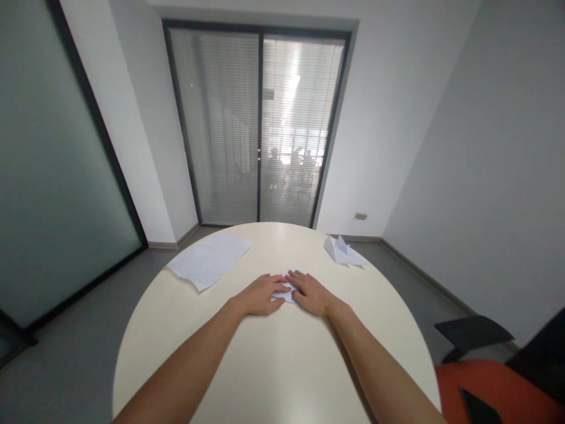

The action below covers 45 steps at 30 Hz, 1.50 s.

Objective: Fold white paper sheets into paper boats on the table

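A small folded piece of white paper point(288, 296) lies on the round cream table point(282, 365), mostly covered by my hands. My left hand point(263, 294) rests over its left side, palm down with the fingers stretched out and somewhat apart. From the right, my right hand point(310, 292) lies on the paper in the same way, its fingers extended toward those of my left hand. The fingertips of both hands nearly meet above the paper. How the paper is folded underneath cannot be made out.
White paper sheets point(212, 259) lie at the table's left edge. Folded white paper pieces point(343, 252) with upright points stand at the back right. An office chair with a red seat point(489, 386) and black armrest point(474, 331) is at the lower right. Behind the table is a glass door point(216, 129).
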Motion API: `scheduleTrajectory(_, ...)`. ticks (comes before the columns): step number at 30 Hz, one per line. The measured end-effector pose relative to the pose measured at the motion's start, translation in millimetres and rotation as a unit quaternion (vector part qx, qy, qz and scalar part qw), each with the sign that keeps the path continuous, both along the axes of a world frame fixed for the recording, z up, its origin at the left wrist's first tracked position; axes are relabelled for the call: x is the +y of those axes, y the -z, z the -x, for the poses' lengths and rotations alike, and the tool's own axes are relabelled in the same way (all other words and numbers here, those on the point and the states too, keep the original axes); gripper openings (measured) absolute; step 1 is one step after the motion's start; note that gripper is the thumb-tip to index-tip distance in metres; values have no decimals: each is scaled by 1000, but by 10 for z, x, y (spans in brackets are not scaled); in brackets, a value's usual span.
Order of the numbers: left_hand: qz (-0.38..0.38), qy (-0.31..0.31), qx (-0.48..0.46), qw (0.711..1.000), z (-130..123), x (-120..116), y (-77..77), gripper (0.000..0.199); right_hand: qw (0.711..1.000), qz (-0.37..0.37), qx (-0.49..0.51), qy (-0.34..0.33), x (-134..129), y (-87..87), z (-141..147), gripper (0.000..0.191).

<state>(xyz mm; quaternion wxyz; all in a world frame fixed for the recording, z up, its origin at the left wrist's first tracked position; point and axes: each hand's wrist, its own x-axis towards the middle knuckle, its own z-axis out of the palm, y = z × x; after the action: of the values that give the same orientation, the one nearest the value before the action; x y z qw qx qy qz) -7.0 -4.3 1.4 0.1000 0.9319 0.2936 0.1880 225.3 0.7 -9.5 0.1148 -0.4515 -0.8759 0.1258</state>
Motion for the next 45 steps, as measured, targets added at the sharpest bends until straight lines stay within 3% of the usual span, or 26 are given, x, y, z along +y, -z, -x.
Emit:
scheduleTrajectory(9, -18, 0, -13, 1000, -2, 25, 44, 35, 995, 34, -17, 95, -17, -36, 11, 79)
scheduleTrajectory(13, -18, -3, -15, 1000, -3, 22, 40, 33, 993, 26, -24, 115, -38, -59, 33, 89)
scheduleTrajectory(18, -16, -5, -21, 1000, -15, 40, 60, 34, 991, -6, -24, 132, -28, -69, 32, 88)
scheduleTrajectory(22, -12, -5, -23, 1000, -20, 49, 77, 35, 991, 10, -22, 134, -8, -32, 8, 91)
scheduleTrajectory(29, 0, -17, -12, 1000, -9, 38, 67, 37, 995, 26, -25, 89, 74, 56, -126, 65)
scheduleTrajectory(37, -8, -58, 21, 998, -14, 4, 23, 36, 993, -115, 14, -8, 73, -34, -143, 39)
scheduleTrajectory(45, -33, -102, 22, 994, 7, 56, 70, 35, 997, -58, 56, 22, -48, -206, -94, 38)
